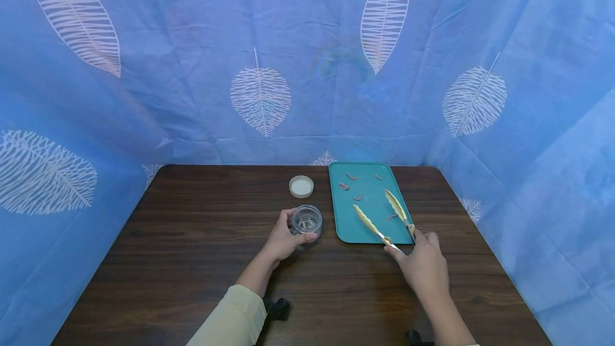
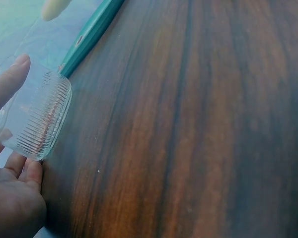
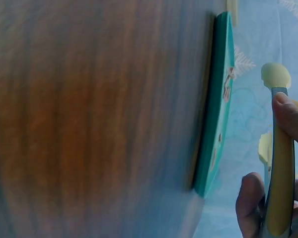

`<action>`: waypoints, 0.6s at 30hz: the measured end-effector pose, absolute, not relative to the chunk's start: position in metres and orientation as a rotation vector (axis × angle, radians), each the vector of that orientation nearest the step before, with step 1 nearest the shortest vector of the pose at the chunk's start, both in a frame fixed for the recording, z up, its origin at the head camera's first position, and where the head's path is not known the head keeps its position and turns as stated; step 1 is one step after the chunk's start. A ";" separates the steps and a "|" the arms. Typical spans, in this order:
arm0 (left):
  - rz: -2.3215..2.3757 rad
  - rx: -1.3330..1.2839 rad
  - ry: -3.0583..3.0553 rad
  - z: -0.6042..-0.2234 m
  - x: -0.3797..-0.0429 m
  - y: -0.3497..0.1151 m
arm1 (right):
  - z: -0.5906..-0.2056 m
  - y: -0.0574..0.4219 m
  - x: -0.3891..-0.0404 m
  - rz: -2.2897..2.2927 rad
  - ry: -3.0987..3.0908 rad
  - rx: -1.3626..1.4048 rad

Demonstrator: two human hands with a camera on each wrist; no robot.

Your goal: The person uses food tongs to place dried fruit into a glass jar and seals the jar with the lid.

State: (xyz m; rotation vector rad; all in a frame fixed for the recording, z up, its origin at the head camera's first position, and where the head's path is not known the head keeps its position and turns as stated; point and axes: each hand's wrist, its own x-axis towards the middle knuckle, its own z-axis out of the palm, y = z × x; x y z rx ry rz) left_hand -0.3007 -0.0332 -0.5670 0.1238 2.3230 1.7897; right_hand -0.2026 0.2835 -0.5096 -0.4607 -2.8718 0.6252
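Observation:
My left hand [image 1: 283, 236] grips a small clear glass jar [image 1: 307, 220], its thumb across the near side and fingers round the far left; the jar's mouth is uncovered. The left wrist view shows the ribbed wall of the jar [image 2: 44, 114] between thumb and fingers. In my right hand [image 1: 425, 266] is a pair of tongs [image 1: 395, 206] with cream-yellow tips, its arms spread apart over the near part of a teal tray [image 1: 343, 223]. Several small thin pinkish pieces [image 1: 344, 186] lie scattered on the tray. Nothing shows between the tong tips.
A round whitish lid [image 1: 301, 187] lies on the dark wooden table [image 1: 216, 218] just behind the jar. The tray reaches the table's back edge. A blue cloth [image 1: 298, 15] with white leaf prints hangs round the back and sides.

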 end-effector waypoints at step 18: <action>1.784 0.132 2.320 -0.567 -0.301 -0.034 | -0.513 0.300 -0.201 0.576 -3.068 -0.559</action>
